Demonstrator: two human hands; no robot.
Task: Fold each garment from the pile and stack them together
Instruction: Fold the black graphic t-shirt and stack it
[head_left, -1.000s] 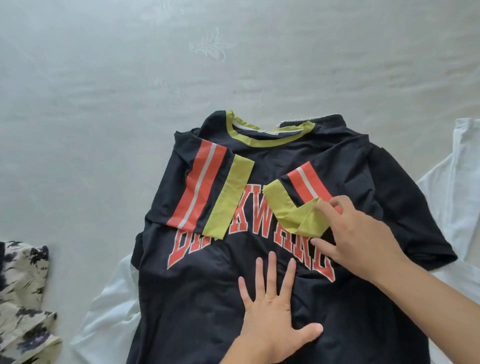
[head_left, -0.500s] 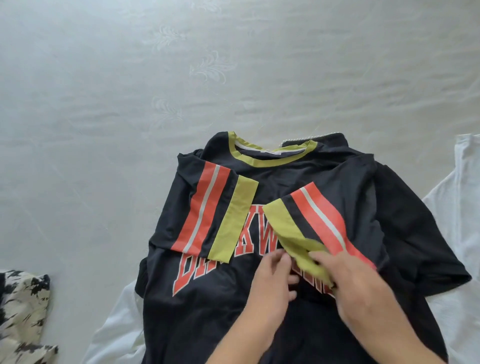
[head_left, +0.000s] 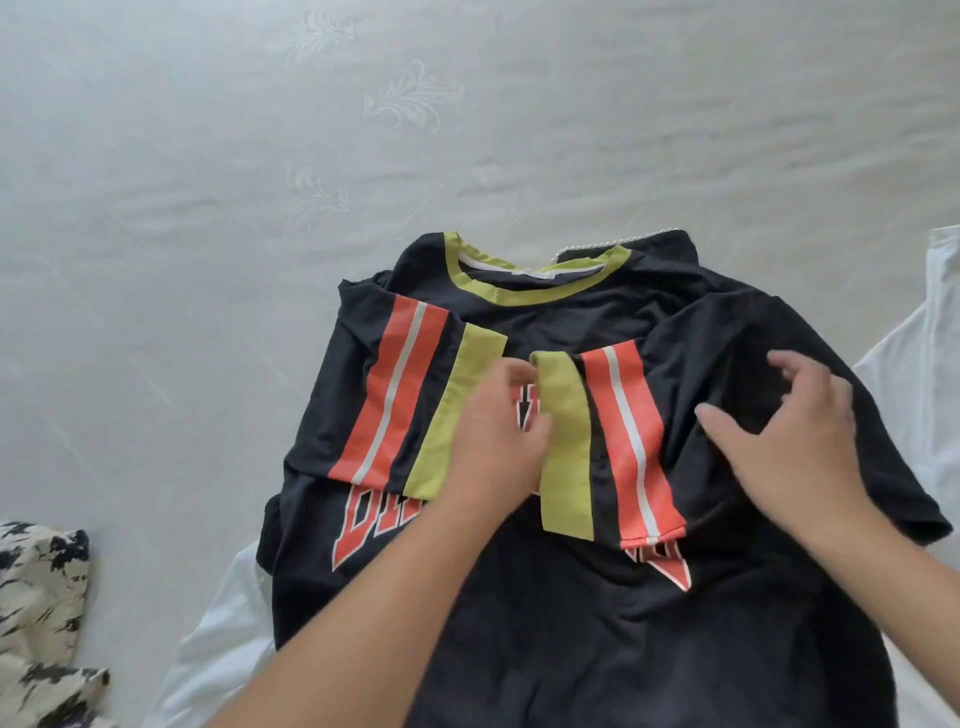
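**Both sleeves folded in over the black jersey, hands at the chest**

The black jersey (head_left: 597, 623) lies face up on a pale embossed bed sheet (head_left: 260, 182), its yellow-green collar (head_left: 524, 293) pointing away from the person. This collar serves as the landmark. Below and left of the collar, the left sleeve (head_left: 395, 400) is folded inward across the chest, its orange-and-white stripes and yellow-green cuff running diagonally. Below and right of the collar, the right sleeve (head_left: 618, 441) is folded in the same way, its cuff lying just beside the left one.

The left hand (head_left: 493, 441) reaches in from the lower edge, forearm angled up toward the collar, and rests in the gap between the two cuffs — its fingers (head_left: 511, 371) curled together at the top edge of the right sleeve's cuff; whether they pinch the cloth or only press it cannot be told. The right hand (head_left: 789, 431) hovers over the black cloth well right of the collar, fingers spread apart and loosely bent, holding nothing.

White garments (head_left: 218, 649) show from under the jersey on both sides. Far below and left of the collar sits a cream-and-black patterned garment (head_left: 41, 613).
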